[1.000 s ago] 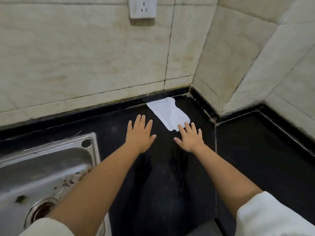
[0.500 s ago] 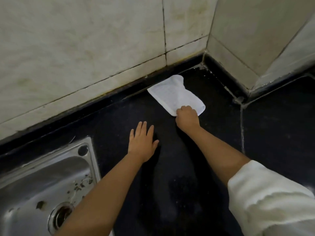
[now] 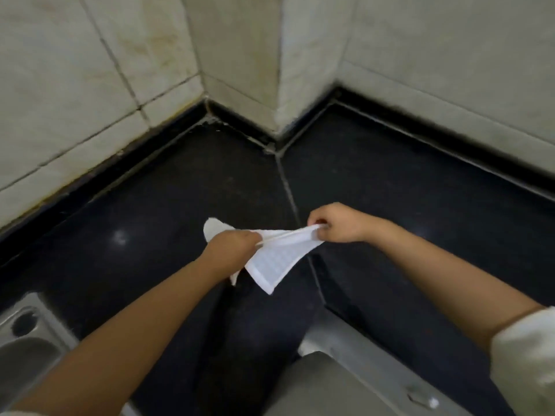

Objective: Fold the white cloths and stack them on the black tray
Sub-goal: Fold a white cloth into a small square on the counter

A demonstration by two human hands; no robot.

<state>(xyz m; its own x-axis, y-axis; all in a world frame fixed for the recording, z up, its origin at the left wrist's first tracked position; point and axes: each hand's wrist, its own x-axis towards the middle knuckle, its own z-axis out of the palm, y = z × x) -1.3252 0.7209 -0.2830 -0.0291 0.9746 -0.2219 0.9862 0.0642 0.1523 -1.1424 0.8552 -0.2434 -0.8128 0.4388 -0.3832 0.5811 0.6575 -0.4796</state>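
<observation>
White cloth (image 3: 277,262), grid-textured, stretched taut between left hand (image 3: 232,249) at nine o'clock and right hand (image 3: 338,223) at three, fingers of both pinching its edge; loose corner hanging above glossy black counter (image 3: 405,190).

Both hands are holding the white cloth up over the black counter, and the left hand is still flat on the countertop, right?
Not quite. In the head view the left hand is not flat on the black counter; it grips the white cloth too, opposite the right hand, holding it up.

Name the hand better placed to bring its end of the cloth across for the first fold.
Probably right: the right hand pinches an end of the white cloth cleanly, while the left hand grips bunched fabric.
</observation>
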